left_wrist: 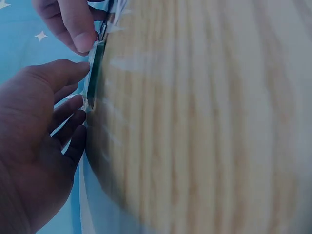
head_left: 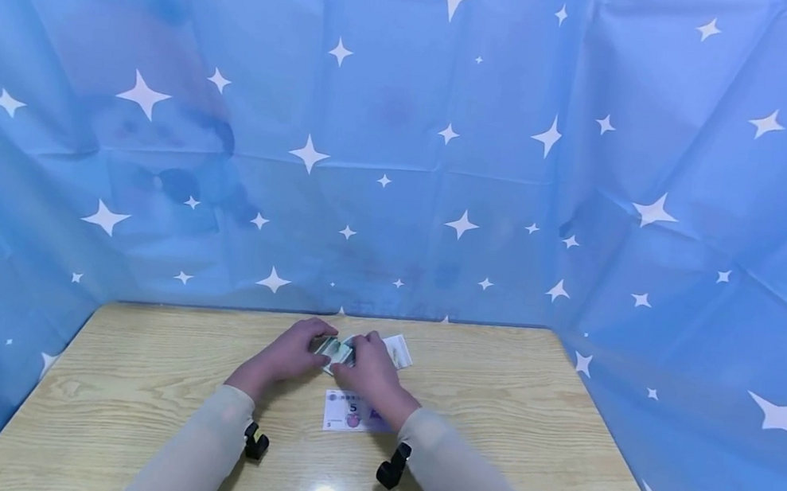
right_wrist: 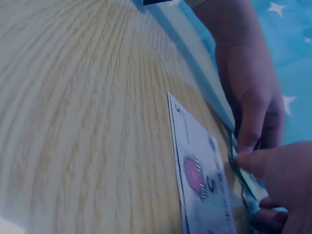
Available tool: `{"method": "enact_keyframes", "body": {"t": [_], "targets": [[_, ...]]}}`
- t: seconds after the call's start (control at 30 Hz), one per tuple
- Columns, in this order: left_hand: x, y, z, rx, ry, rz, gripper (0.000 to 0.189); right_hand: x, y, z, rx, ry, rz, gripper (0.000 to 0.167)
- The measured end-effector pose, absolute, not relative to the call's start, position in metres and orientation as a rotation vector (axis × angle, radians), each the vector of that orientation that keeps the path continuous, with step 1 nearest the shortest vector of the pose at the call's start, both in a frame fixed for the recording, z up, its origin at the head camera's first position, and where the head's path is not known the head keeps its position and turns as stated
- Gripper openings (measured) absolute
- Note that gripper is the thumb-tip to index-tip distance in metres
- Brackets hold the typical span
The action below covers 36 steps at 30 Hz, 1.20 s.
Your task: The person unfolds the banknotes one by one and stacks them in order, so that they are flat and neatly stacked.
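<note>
I have my left grip (head_left: 290,351) and right grip (head_left: 373,367) pinching the greenish notes (head_left: 334,349) from opposite sides near the far edge of the worktop (head_left: 526,419), and I expect light, limp, slippery paper, best taken by its edges

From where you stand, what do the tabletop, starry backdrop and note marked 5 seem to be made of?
Tabletop: wood or wood-look laminate, glossy, given its grain and glare.
Backdrop: smooth fabric or plastic sheeting, unclear which, given its creases.
Note: probably paper, smooth, given its thin edge and printing.
</note>
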<state>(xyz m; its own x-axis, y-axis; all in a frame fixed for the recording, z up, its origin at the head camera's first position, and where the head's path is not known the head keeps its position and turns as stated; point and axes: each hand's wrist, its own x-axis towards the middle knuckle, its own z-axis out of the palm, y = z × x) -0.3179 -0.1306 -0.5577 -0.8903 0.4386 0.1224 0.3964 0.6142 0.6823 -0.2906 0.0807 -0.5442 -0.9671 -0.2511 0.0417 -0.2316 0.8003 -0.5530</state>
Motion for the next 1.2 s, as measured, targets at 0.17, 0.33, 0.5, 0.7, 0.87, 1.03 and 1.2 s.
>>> {"method": "enact_keyframes", "body": {"t": [0.17,0.33,0.5,0.7,0.87,1.03,1.2], "targets": [[-0.318,-0.131,-0.56,0.739,2.799,1.052,0.05,-0.291,0.076,-0.547,-0.378,2.984,-0.865,0.051],[-0.317,-0.129,-0.559,0.729,2.834,1.036,0.055,-0.29,0.075,-0.545,-0.382,2.986,-0.923,0.047],[-0.316,-0.127,-0.558,0.697,2.85,1.069,0.054,-0.291,0.075,-0.547,-0.4,2.958,-1.023,0.047],[-0.314,-0.125,-0.559,0.63,2.85,1.163,0.045,-0.292,0.076,-0.553,-0.492,2.899,-1.207,0.04],[-0.312,-0.125,-0.556,0.576,2.836,1.248,0.03,-0.289,0.075,-0.55,-0.482,2.884,-1.301,0.024],[-0.309,-0.127,-0.55,0.491,2.734,1.431,0.016,-0.285,0.075,-0.54,-0.391,2.829,-1.463,0.019],[-0.305,-0.13,-0.545,0.478,2.654,1.526,0.015,-0.283,0.078,-0.534,-0.379,2.732,-1.597,0.016]]}}
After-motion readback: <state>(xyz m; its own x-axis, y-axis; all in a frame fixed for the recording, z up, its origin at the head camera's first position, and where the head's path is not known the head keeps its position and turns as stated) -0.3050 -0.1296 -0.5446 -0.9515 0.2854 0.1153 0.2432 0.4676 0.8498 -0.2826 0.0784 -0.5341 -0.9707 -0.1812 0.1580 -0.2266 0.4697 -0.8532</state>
